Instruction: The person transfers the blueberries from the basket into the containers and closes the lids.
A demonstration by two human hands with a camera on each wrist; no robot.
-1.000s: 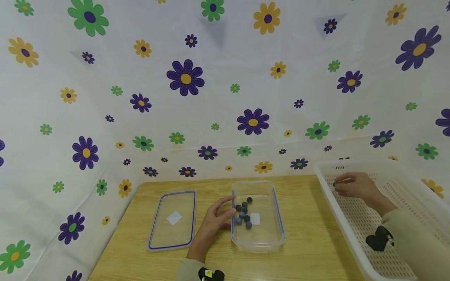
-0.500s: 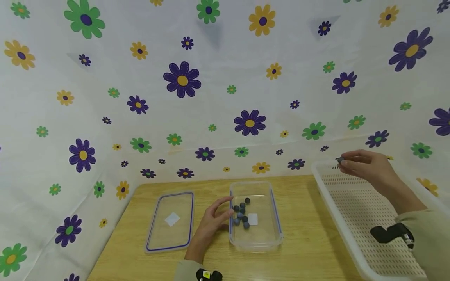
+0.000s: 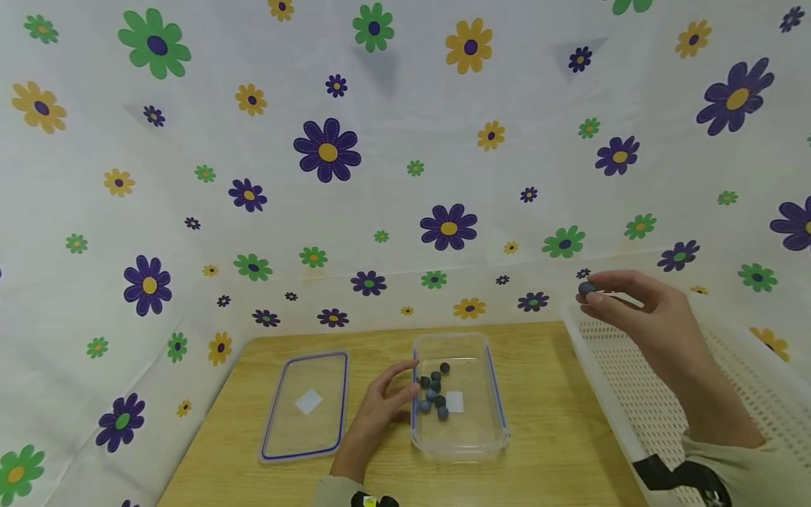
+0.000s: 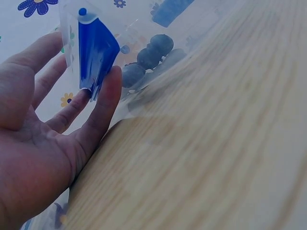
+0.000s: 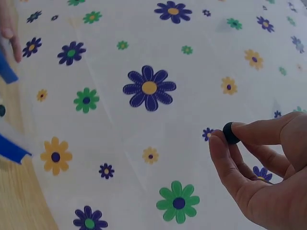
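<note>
Held up over the far left corner of the basket, a blueberry (image 3: 586,288) is pinched between the thumb and fingertips of my right hand (image 3: 659,324). The right wrist view shows the same dark, round berry (image 5: 231,133) at the fingertips. My left hand (image 3: 374,408) rests its relaxed fingers against the left side of a clear plastic food container (image 3: 459,442). Its fingertips touch the blue clip flap (image 4: 93,52) there in the left wrist view. Several blueberries (image 3: 436,386) lie loosely grouped in the left half of the container, which has no lid on.
The clear lid (image 3: 304,429) with a blue seal lies flat on the wooden table (image 3: 538,422), left of the container. A large white perforated basket (image 3: 608,401) stands at the right. A flower-print cloth (image 3: 393,211) hangs behind and around the table.
My right hand has lifted out of the basket with the blueberry and moved up and then left to the basket's far left corner. The left hand has stayed at the container.
</note>
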